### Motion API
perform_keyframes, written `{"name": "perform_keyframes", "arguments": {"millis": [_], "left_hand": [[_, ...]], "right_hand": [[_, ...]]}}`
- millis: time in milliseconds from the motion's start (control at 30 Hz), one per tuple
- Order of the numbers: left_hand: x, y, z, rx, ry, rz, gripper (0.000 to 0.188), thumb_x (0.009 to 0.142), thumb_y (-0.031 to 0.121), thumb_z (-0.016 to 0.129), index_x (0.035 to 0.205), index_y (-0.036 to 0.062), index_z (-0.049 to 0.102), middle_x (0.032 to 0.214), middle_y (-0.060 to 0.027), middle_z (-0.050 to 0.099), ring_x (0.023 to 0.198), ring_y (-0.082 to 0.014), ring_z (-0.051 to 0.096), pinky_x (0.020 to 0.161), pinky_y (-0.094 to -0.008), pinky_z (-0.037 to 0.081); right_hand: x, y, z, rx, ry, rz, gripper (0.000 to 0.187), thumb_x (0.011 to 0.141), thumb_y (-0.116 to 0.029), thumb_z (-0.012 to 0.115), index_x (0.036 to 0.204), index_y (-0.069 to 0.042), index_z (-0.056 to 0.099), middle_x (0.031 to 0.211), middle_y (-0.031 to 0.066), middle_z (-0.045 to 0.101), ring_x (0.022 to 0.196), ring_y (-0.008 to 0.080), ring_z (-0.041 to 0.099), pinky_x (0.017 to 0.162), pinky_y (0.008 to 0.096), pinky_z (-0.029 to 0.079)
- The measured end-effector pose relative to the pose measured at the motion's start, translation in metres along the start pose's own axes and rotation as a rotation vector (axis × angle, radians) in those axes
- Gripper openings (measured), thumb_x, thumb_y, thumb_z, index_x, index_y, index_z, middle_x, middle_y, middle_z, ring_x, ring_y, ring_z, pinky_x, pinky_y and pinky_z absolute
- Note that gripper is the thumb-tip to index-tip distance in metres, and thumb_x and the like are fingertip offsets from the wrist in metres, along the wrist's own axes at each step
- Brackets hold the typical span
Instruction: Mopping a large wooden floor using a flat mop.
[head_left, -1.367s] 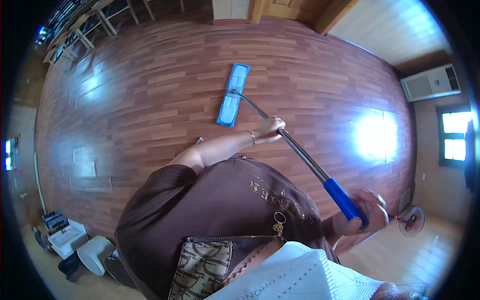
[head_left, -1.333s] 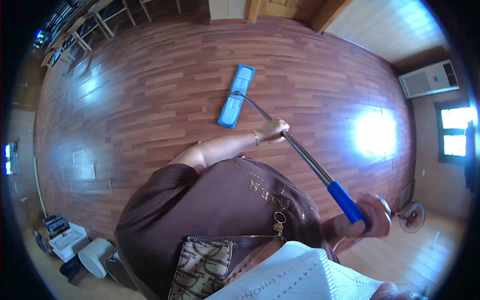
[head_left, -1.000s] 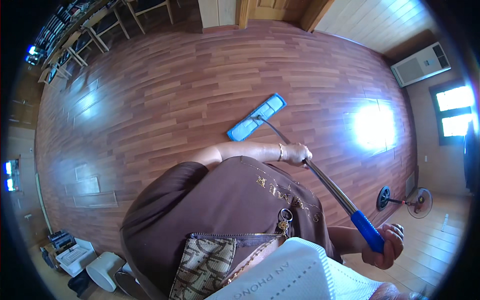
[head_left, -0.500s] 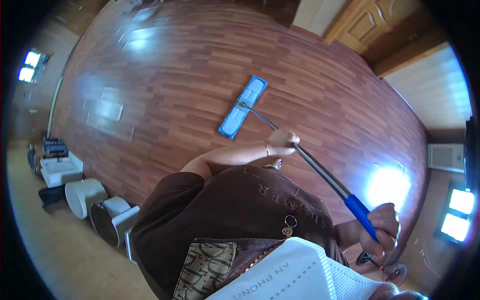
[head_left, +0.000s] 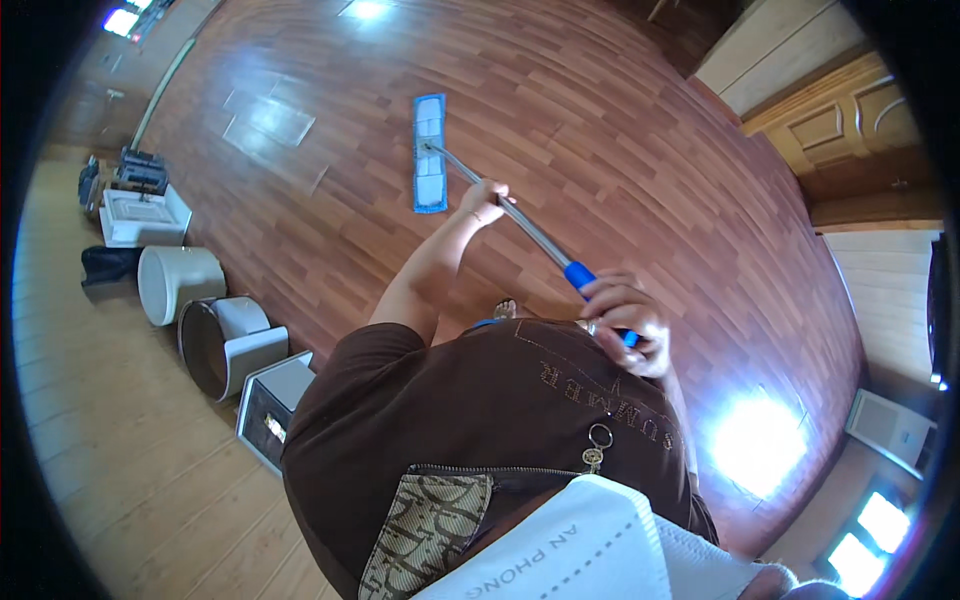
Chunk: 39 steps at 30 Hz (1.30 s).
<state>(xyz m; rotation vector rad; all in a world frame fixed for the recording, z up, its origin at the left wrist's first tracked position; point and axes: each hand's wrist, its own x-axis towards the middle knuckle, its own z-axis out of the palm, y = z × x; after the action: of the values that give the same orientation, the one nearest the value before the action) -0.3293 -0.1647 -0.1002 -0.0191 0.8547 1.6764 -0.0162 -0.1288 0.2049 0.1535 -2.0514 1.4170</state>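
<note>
Head view: your left hand (head_left: 485,200), above centre of the frame, is closed around the steel pole (head_left: 542,240) of a flat mop, fingers wrapped, no gap seen. Your right hand (head_left: 630,315), right of centre, is curled round the blue grip (head_left: 578,274) at the pole's near end; fingers bent, slightly blurred, with the grip's blue end showing below them. The pole slants from there up and left to the mop head (head_left: 430,175), upper centre, a long blue-edged pad lying flat on the reddish wood floor (head_left: 620,190), nearly vertical in the frame. A bare foot (head_left: 506,308) shows just above the brown shirt (head_left: 480,400). At left, a white rounded container (head_left: 182,285) stands near a white box (head_left: 148,215); a dark-fronted box (head_left: 272,412) sits lower, beside the shirt. Wooden door (head_left: 840,125), upper right; bright window (head_left: 868,542), lower right corner.
</note>
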Motion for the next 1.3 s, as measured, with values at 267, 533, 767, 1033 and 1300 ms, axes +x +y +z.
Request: {"name": "perform_keyframes", "arguments": {"millis": [267,533,767,1033,1300], "left_hand": [[-0.091,0.040,-0.115,0.877,0.299,0.425,0.028,0.074,0.007,0.068,0.060,0.0063,0.043,0.063,-0.0057,0.044,0.059,-0.0207,0.047,0.062,-0.0399,0.045],[-0.169,0.039,-0.100,1.767,0.457,0.775,0.036,0.073,0.017,0.076,0.059,0.0052,0.044,0.061,-0.0152,0.052,0.063,-0.0374,0.052,0.057,-0.0452,0.038],[-0.180,0.006,-0.083,1.795,0.240,0.744,0.036,0.071,0.014,0.075,0.058,0.0052,0.042,0.058,-0.0173,0.050,0.059,-0.0390,0.051,0.053,-0.0466,0.037],[-0.134,-0.050,0.030,1.792,-0.279,0.562,0.031,0.073,0.021,0.072,0.062,0.0041,0.048,0.064,-0.0159,0.056,0.067,-0.0370,0.057,0.061,-0.0444,0.044],[-0.133,-0.173,0.130,1.754,-0.791,0.599,0.038,0.081,0.036,0.066,0.063,0.0059,0.053,0.067,-0.0168,0.058,0.069,-0.0358,0.058,0.064,-0.0449,0.046]], "right_hand": [[0.008,0.029,0.049,0.300,-0.223,0.135,0.012,0.076,-0.004,0.071,0.079,-0.008,0.060,0.087,0.0053,0.065,0.103,0.0287,0.061,0.099,0.0490,0.034],[0.013,0.021,0.058,0.447,-0.169,0.225,0.012,0.076,-0.005,0.066,0.069,-0.005,0.057,0.075,0.0061,0.060,0.090,0.0271,0.061,0.091,0.0452,0.039],[-0.009,-0.016,0.046,0.444,-0.015,0.208,0.012,0.076,-0.004,0.065,0.069,-0.003,0.055,0.072,0.0078,0.059,0.081,0.0286,0.061,0.081,0.0437,0.045],[-0.069,-0.104,0.018,0.123,0.410,0.199,0.007,0.069,-0.007,0.062,0.068,-0.005,0.056,0.067,0.0093,0.061,0.070,0.0296,0.063,0.072,0.0415,0.044],[-0.142,-0.205,0.052,-0.358,0.833,0.166,0.009,0.059,-0.011,0.058,0.062,-0.006,0.052,0.056,0.0057,0.058,0.055,0.0239,0.061,0.060,0.0374,0.046]]}}
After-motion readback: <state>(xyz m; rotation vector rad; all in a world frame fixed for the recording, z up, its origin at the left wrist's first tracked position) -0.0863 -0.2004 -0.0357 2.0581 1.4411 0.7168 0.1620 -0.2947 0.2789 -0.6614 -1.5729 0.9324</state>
